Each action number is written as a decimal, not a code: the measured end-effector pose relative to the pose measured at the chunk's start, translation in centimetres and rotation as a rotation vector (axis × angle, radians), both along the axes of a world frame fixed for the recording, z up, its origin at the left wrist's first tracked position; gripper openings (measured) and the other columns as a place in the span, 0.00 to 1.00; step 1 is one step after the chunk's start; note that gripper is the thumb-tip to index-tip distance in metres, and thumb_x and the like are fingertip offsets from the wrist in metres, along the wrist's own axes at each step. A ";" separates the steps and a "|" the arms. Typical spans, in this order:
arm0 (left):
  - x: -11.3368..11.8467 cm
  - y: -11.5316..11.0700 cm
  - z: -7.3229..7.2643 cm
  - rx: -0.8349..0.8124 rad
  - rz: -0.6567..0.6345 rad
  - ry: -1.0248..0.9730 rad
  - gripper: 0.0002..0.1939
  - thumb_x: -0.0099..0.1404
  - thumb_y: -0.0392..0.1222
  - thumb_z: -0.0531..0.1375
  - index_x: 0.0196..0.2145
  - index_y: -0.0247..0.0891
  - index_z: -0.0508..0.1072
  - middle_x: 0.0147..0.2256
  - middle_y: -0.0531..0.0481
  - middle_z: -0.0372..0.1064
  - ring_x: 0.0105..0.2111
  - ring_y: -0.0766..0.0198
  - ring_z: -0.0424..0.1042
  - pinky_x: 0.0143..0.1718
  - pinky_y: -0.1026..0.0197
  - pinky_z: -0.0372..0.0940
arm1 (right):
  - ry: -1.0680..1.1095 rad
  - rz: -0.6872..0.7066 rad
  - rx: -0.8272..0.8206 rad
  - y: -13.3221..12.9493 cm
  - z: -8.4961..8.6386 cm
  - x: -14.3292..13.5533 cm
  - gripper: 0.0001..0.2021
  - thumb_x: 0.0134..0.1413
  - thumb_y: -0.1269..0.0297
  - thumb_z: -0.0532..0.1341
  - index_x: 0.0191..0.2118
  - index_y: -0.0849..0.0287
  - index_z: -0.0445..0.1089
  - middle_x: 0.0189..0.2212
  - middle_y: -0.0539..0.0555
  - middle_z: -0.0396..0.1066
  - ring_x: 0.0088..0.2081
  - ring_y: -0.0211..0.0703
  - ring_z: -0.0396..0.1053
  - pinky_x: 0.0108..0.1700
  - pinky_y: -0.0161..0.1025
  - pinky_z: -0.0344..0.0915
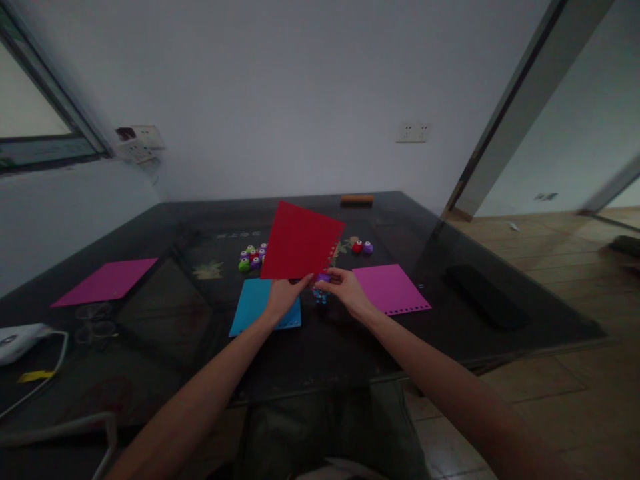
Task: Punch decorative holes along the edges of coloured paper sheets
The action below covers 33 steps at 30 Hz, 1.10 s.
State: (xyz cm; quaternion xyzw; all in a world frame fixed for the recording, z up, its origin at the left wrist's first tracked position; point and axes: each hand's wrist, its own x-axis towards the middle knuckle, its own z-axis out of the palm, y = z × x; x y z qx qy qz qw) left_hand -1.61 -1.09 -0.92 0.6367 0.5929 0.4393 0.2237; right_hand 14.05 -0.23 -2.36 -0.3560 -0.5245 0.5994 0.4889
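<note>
My left hand (284, 295) holds a red sheet of paper (301, 241) by its lower edge, raised and tilted above the dark glass table (165, 320). The sheet's right edge shows a row of punched holes. My right hand (346, 288) grips a small purple craft punch (322, 279) at the sheet's lower right corner. A blue sheet (253, 303) lies flat under my left hand.
A pink punched sheet (390, 288) lies right of my hands, another magenta sheet (106, 281) far left. Several small coloured punches (251, 257) cluster behind the red sheet; two more (363, 247) sit to the right. A black flat object (485, 295) and an orange-topped block (357, 199) lie farther off.
</note>
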 end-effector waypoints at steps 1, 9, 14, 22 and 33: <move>0.0 0.0 0.1 -0.005 0.003 0.000 0.15 0.54 0.50 0.57 0.34 0.38 0.74 0.37 0.44 0.75 0.42 0.54 0.71 0.46 0.56 0.60 | -0.003 0.000 -0.004 0.0 0.0 0.0 0.20 0.31 0.63 0.69 0.37 0.59 0.70 0.37 0.55 0.73 0.40 0.45 0.71 0.47 0.45 0.64; 0.1 -0.2 0.3 0.033 -0.032 -0.043 0.14 0.55 0.48 0.58 0.35 0.37 0.74 0.38 0.45 0.74 0.41 0.56 0.71 0.45 0.58 0.61 | -0.010 0.006 -0.014 -0.2 0.4 0.1 0.22 0.30 0.64 0.69 0.38 0.61 0.70 0.38 0.55 0.73 0.40 0.45 0.71 0.48 0.45 0.64; 0.1 -0.1 0.0 0.039 -0.026 -0.055 0.15 0.54 0.48 0.59 0.36 0.37 0.74 0.37 0.45 0.74 0.41 0.55 0.71 0.45 0.57 0.62 | -0.030 0.024 0.004 -0.1 0.3 0.1 0.21 0.30 0.65 0.69 0.38 0.59 0.70 0.39 0.55 0.73 0.41 0.46 0.70 0.48 0.46 0.64; 0.0 0.1 -0.4 0.033 -0.023 -0.033 0.15 0.55 0.49 0.58 0.36 0.37 0.74 0.38 0.45 0.74 0.40 0.56 0.71 0.45 0.57 0.62 | -0.005 0.055 0.004 -0.2 0.5 0.3 0.23 0.29 0.67 0.70 0.39 0.59 0.70 0.40 0.55 0.73 0.43 0.47 0.70 0.49 0.46 0.64; 0.1 -0.1 -0.3 0.026 -0.036 -0.020 0.13 0.55 0.50 0.58 0.33 0.39 0.74 0.30 0.48 0.75 0.46 0.56 0.68 0.50 0.56 0.57 | -0.013 0.056 0.028 -0.1 0.6 0.4 0.20 0.31 0.66 0.69 0.38 0.59 0.70 0.39 0.54 0.73 0.43 0.46 0.70 0.48 0.45 0.64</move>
